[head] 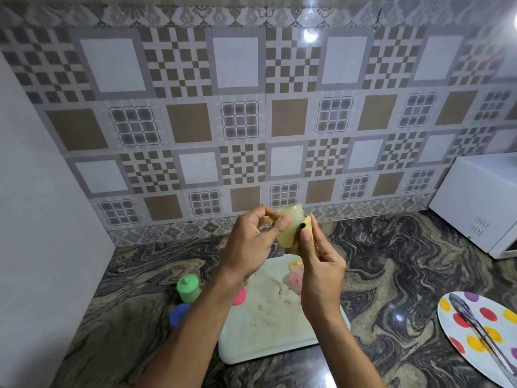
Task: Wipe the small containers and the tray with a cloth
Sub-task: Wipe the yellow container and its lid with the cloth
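Marbled table, left to right. Near its left edge stand one green capped container and one blurred blue piece just beside it. One pink lid lies at the left rim of the white tray, which bears brown smears, one pink container and one yellow lid. Above the tray's far edge, the left hand pinches one pale container, contents indiscernible. The right hand grips a tan cloth against it. Bare table separates the tray from one spotted plate carrying tongs at the right edge.
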